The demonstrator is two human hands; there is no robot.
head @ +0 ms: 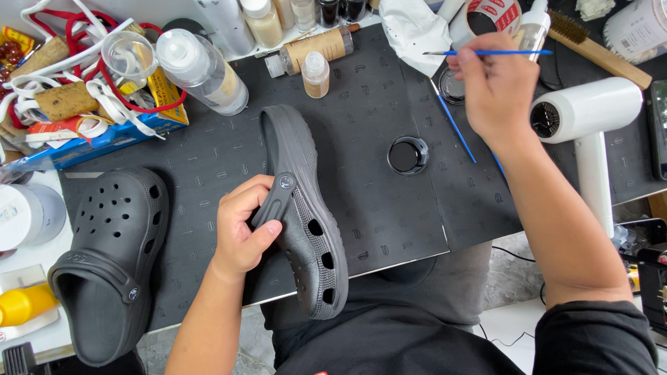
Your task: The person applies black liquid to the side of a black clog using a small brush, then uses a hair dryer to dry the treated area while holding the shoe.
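Black rubbery matting [375, 208] covers the tabletop where I work. At its far edge stand a clear squeeze bottle [201, 69], a lying tan bottle [316, 47] and a small upright bottle [316, 74]. A shallow round dish of black paint [407, 155] sits on the mat between my two hands, and a spare blue-handled brush [455, 125] lies just beyond it. A white hair dryer [587, 125] lies to my right, close under my right wrist; a wooden-backed brush [597, 45] rests behind it. To my left, a second dark clog [111, 264] lies sole down, well apart from the one I hold, with a box of laces and corks [83, 97] behind it.

My left hand [243, 229] has its fingers clamped on the heel strap of the grey clog [306, 215], which lies on its side on the mat, toe towards me. My right hand [497, 87] is raised over the far edge, fingers pinched together on a thin blue paintbrush [486, 53] held level, well apart from the clog.
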